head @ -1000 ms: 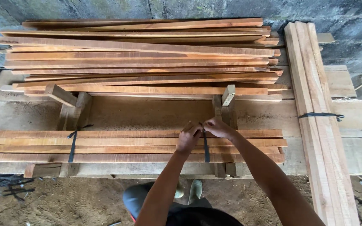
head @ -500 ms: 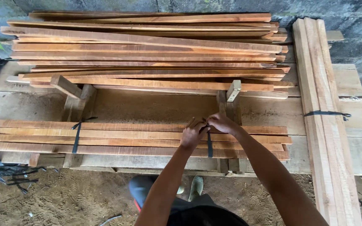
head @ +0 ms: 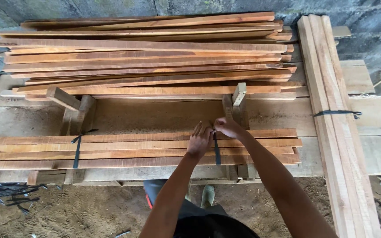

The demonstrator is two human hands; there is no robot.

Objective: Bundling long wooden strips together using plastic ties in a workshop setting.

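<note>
At the bundle's far edge: left hand [head: 200, 140] and right hand [head: 228, 126] meet, fingers apparently pinching the black strap [head: 217, 152].
Strap: wraps the near slat bundle [head: 133, 150], right of centre.
Beyond: loose slat pile [head: 146, 57].

hidden: our left hand [head: 200, 139] and right hand [head: 228, 127] cover the thin black strap's [head: 217, 152] knot beneath the fingertips | cut off: tied bundle of pale wooden slats [head: 331, 114] at bottom edge
</note>
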